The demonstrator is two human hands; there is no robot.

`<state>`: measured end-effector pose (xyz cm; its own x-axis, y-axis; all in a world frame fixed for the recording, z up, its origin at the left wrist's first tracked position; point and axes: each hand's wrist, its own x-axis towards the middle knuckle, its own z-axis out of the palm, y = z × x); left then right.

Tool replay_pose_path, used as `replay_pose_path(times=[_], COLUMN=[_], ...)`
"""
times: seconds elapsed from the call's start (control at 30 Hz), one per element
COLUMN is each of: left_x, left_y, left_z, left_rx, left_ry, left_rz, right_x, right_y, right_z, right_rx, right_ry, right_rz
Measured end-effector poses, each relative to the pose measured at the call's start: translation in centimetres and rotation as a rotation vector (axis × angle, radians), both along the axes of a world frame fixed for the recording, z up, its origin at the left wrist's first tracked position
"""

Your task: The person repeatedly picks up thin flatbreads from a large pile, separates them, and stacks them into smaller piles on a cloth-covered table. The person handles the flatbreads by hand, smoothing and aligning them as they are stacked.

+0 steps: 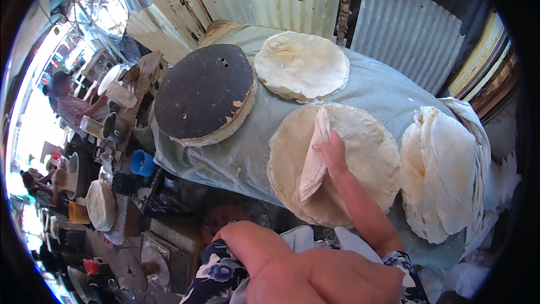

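Note:
My right hand [333, 152] grips the edge of a folded thin sheet of flatbread [315, 156], thumb on the near face. The folded sheet stands tilted on a wide round stack of flatbread sheets [367, 152]. Low in the view, my left arm bends back towards the camera. What appears to be the back of my left hand [337, 276] looms blurred at the bottom edge, its fingers hidden. To the right lies a pile of folded flatbread sheets [443, 173]. Another round stack [301, 65] sits at the back.
A dark round board [204, 93] rests on a pale stack at the left. Plastic sheeting [236, 173] covers the table. Corrugated metal panels [407, 33] stand behind. On the left are a blue cup [142, 163], a metal pot [114, 127] and two people [78, 105] at work.

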<state>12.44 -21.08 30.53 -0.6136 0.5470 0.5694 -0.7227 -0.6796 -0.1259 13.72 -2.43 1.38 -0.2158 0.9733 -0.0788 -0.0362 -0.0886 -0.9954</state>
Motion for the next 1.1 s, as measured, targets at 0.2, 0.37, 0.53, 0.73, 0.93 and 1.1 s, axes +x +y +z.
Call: replay_pose_path(times=[0.2, 0.37, 0.53, 0.73, 0.93, 1.1], left_x=[-3.1, -6.7, -14.5, -19.2, -19.9, -20.3], left_y=[-2.8, 1.5, 5.4, 8.0, 11.8, 13.6], left_z=[0.2, -6.2, -18.9, -33.0, -31.3, -32.6], left_rx=[-0.293, 0.104, -1.115, -1.574, -1.603, -1.535], left_ry=[0.162, 0.510, 0.847, 1.325, 1.088, 1.184], left_rz=[-0.478, -0.481, 0.173, 0.462, -0.244, -0.150], right_x=[0.3, -0.1, 0.2, -0.2, -0.1, -0.4], right_y=[0.2, -0.3, -0.3, -0.6, -0.5, -0.4], right_z=[-0.6, 0.1, 0.7, 2.3, 2.3, 2.1], right_rx=[-0.008, -0.070, -0.054, -0.076, -0.079, -0.048], right_ry=[0.022, 0.042, 0.063, -0.010, 0.016, 0.015], right_rz=[0.017, 0.047, 0.030, 0.035, 0.023, 0.042])
